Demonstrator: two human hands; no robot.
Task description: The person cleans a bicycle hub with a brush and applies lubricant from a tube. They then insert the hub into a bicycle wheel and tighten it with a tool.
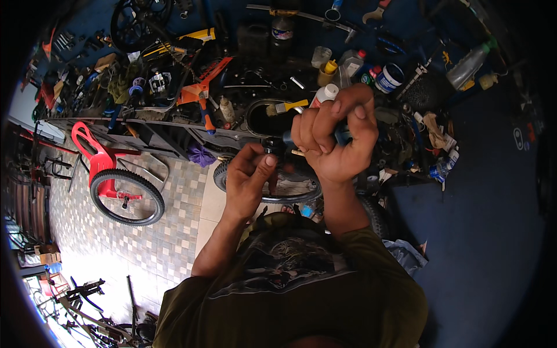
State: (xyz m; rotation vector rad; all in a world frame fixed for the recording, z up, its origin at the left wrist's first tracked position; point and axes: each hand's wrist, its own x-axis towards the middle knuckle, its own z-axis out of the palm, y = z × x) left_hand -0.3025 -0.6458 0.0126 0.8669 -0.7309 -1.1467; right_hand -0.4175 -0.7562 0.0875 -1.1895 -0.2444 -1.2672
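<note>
Above the near edge of the cluttered bench, my left hand (246,182) pinches with thumb and forefinger together. By its fingertips is a small dark part (271,147), too dim to name. To its right and higher up, my right hand (339,136) has its fingers curled in. Dark bluish bits show beside those fingers, but what they grip is hidden. Just behind the right hand stands a white bottle (330,91), partly covered by it. A yellow-handled brush (287,107) lies across a dark oval tray (253,119) beyond both hands.
A bicycle wheel (299,194) is below my hands. Further left, another wheel (127,197) leans by a red chair (98,156) on the tiled floor. The bench holds an orange-handled tool (206,116), a squeeze bottle (227,109), a white tub (390,79) and many loose parts.
</note>
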